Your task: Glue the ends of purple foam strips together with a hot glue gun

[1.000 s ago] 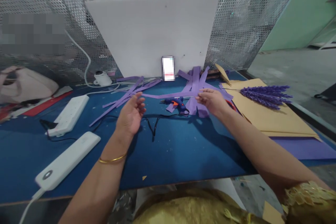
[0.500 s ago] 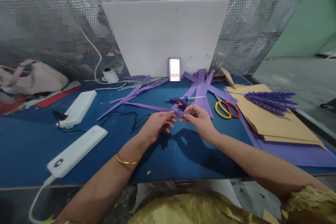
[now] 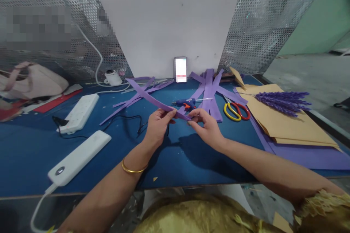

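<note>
A long purple paper strip (image 3: 150, 97) is stretched between my two hands above the blue table. My left hand (image 3: 158, 125) pinches it partway along, and its free length slants up to the far left. The strip's near end is pinched in the fingertips of my right hand (image 3: 205, 127). Just beyond my fingers lies a blue glue gun (image 3: 188, 103) with an orange trigger and a clear glue stick in its back. Scissors (image 3: 235, 111) with one yellow and one red handle rest right of it.
More purple strips (image 3: 210, 93) lie behind the glue gun. Brown paper sheets (image 3: 290, 127) on the right carry purple lavender stems (image 3: 284, 102). At left are two white power strips (image 3: 80, 156), a black cord and a bag (image 3: 35, 80). A lit phone (image 3: 181, 70) leans on the white board (image 3: 169, 29).
My left hand has shifted slightly left and up. The strip's far part, low near the table before, now rises toward the upper left. Both hands still hold it.
</note>
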A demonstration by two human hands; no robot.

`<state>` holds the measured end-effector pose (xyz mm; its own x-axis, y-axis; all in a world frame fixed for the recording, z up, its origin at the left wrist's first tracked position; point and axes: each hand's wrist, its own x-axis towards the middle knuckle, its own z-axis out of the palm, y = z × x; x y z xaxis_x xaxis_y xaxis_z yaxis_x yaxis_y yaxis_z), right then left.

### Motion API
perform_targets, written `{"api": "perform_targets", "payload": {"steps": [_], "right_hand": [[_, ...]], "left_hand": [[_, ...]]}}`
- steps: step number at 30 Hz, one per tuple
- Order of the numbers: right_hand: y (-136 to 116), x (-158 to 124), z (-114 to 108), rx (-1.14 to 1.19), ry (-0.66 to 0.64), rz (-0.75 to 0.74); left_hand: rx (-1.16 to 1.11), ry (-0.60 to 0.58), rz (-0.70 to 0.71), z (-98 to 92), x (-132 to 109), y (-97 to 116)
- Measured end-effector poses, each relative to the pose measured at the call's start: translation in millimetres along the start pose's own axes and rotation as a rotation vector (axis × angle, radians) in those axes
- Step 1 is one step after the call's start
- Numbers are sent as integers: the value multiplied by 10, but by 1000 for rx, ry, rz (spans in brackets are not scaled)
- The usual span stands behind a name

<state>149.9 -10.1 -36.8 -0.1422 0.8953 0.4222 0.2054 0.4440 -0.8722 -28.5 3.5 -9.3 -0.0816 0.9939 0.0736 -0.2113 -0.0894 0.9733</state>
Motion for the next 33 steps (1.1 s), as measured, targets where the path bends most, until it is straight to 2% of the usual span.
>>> {"api": "perform_targets", "payload": {"steps": [4,6,15,18,20,25,28,33], "right_hand": [[5,-11,-46,-132,-17,-204],[3,-6,-60,-156,-33,-256],[16,-13,-19,-212,-65,-315],[-5,-7,-31,-198,-118,-308],[6,38,-70,-183,-122,-244],[249,285,-256,-321,118,112],[444,410,-343,-426,104,283],[565,502,-355,-432,41,372]], "left_hand": [[29,-11,-46,-30,28,-8],[30,-17,-85,-41,45,-22],[49,-88,-174,-38,25,-38],[85,-100,-211,-40,21,-37],[81,-80,-212,-46,30,-33],[17,-57,-201,-58,53,-6],[-8,-67,-219,-54,48,6],[-41,-81,-236,-34,39,0]]}}
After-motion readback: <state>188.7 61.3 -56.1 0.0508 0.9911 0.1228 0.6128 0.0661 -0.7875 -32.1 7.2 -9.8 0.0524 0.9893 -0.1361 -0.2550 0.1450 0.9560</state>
